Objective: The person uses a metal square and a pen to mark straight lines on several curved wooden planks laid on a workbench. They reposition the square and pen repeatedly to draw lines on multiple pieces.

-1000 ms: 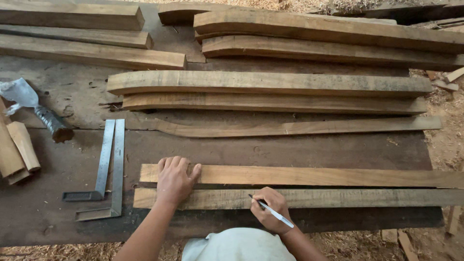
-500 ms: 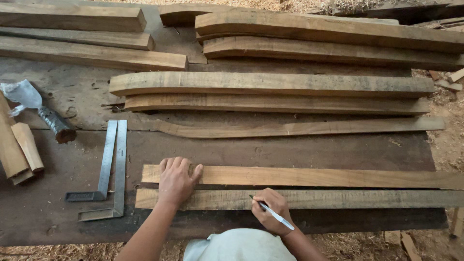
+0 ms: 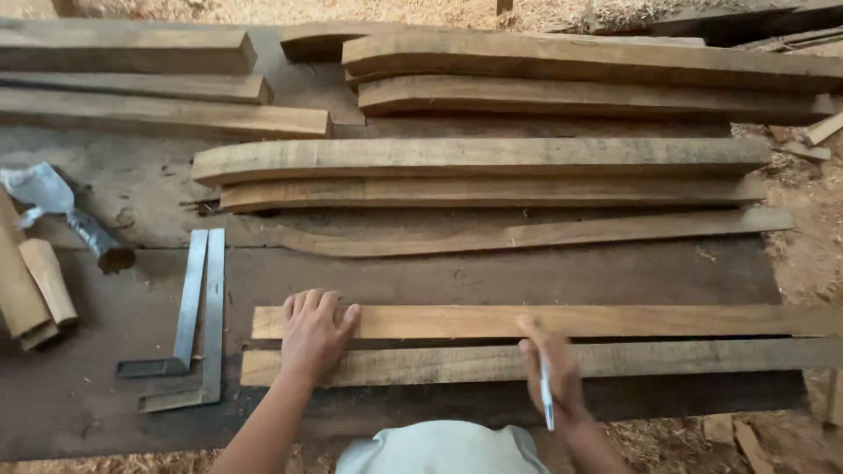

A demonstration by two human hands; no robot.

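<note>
Left hand (image 3: 314, 333) lies flat, fingers spread, across two long pale wooden strips (image 3: 615, 321) at the near edge of the dark worktop (image 3: 492, 281). Right hand (image 3: 551, 373), on the nearer strip, grips a white pen (image 3: 546, 399). Two steel try squares (image 3: 198, 316) lie left of the strips.

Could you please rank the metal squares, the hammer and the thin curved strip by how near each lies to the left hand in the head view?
From the left hand:
1. Metal squares, just to its left.
2. Thin curved strip, beyond it, up and right.
3. Hammer, far left.
</note>
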